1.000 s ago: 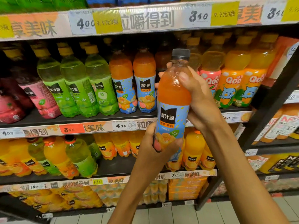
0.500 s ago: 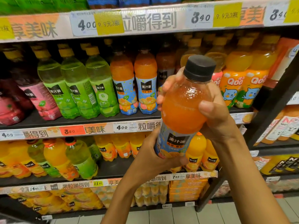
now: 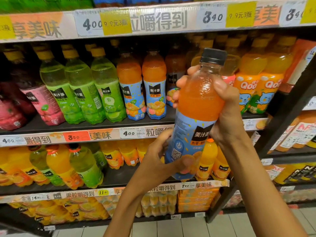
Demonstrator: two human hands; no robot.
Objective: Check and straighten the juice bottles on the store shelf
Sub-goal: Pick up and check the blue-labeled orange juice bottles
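Head view: a person held one juice bottle (image 3: 196,106) in front of the store shelf (image 3: 102,129), off the shelf boards.
Look of bottle: clear plastic, orange juice inside, black cap (image 3: 213,56), blue label with a black logo patch and fruit pictures.
Direction: long axis almost upright, cap end up and leaning a little to the right, base down.
Right hand (image 3: 224,110): fingers curled around the upper orange part.
Left hand (image 3: 160,161): thumb and fingers gripped the lower label part.
Behind: two same orange bottles (image 3: 142,86) stood upright on the shelf, beside green bottles (image 3: 82,89).
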